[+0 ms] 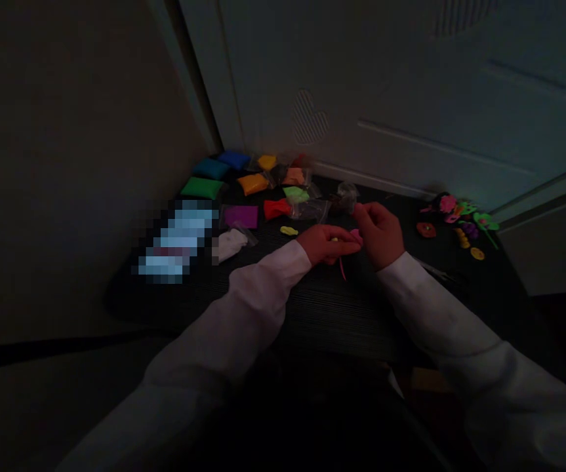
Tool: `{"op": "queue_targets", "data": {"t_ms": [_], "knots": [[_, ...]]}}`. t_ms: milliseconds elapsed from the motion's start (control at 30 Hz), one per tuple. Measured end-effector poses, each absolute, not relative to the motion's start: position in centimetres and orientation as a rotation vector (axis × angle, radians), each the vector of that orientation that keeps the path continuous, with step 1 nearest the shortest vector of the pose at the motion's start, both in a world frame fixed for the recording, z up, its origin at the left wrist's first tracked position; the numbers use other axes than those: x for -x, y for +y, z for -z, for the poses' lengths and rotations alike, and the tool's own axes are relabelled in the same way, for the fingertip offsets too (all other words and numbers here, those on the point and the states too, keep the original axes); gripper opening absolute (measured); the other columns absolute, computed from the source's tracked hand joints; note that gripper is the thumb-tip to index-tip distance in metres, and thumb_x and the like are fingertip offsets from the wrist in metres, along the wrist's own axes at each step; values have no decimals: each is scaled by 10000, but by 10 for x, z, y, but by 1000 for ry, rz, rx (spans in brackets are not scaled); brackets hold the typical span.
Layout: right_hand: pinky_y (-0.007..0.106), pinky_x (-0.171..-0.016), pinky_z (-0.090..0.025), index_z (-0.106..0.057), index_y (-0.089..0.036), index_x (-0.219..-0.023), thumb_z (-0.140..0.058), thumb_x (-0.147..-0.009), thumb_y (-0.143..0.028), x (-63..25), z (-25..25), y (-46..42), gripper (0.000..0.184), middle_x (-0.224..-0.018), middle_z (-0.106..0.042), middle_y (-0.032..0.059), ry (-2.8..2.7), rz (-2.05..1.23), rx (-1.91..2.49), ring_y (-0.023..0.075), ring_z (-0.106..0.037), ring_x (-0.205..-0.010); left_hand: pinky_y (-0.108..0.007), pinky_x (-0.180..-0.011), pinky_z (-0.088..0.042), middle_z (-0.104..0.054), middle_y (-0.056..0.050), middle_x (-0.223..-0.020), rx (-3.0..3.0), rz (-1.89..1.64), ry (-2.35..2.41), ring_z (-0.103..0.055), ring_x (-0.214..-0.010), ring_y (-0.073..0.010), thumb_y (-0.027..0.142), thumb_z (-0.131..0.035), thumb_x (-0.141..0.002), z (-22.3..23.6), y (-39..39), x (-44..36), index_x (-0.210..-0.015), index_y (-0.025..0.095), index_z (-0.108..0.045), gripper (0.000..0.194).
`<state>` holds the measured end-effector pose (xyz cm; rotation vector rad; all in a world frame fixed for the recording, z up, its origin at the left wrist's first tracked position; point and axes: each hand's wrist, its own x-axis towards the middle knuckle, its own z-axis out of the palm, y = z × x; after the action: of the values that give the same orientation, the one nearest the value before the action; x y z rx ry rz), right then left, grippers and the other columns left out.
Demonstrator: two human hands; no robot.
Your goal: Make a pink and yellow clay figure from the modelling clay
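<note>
1. The left hand (326, 244) is shown with its fingers drawn together; a small pink piece (356, 235) is pinched at its fingertips, above the table's middle.
2. A thin pink strand (342, 269) is seen hanging below the left hand.
3. The right hand (384, 235) is held just beside the pink piece, its fingers bent in toward the thumb; whether anything is gripped between them cannot be told in the dim light.
4. A yellow-green piece (289, 231) is placed left of the left hand.
5. Room beyond the hands is bounded by clay packets (277, 209), behind which a pale panel (385, 85) is raised along the table's far edge.
6. At the far right, room is limited by a cluster of colored flowers (448, 204), near the table's right edge.
7. On the left, a lit, blurred screen (179, 239) is set beside a white packet (231, 245).
8. Between the sleeves (263, 285), the dark table (332, 318) is extended toward its near edge, which is largely lost in shadow.
</note>
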<state>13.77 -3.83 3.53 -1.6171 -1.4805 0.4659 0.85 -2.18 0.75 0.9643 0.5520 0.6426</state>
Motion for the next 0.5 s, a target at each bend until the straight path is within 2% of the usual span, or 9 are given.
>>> {"op": "queue_targets", "data": {"t_ms": [233, 333, 500], "knots": [[239, -544, -379, -569, -186, -772, -429, -814, -410, -156, -38, -65, 267, -640, -574, -3, -1737, -382, 1716, 113, -515, -579, -167, -344, -152, -280, 74, -422, -856, -821, 595, -271, -342, -27, 188, -515, -719, -18, -5, 4, -644, 112, -578, 124], [249, -537, -362, -609, -200, -798, -496, -774, -408, -163, -30, -90, 238, -642, -582, -3, -1971, -401, 1754, 115, -508, -552, -172, -343, -173, -290, 61, -455, -838, -838, 612, -274, -352, -34, 152, -433, -710, -20, -3, 7, -656, 105, -575, 158], [297, -662, -393, -605, -206, -851, -530, -753, -397, -159, -8, -109, 228, -835, -603, 42, -2150, -335, 1797, 164, -552, -724, -175, -353, -183, -312, 55, -435, -942, -785, 671, -295, -359, -46, 101, -421, -659, -14, -4, 2, -709, 102, -595, 180]]}}
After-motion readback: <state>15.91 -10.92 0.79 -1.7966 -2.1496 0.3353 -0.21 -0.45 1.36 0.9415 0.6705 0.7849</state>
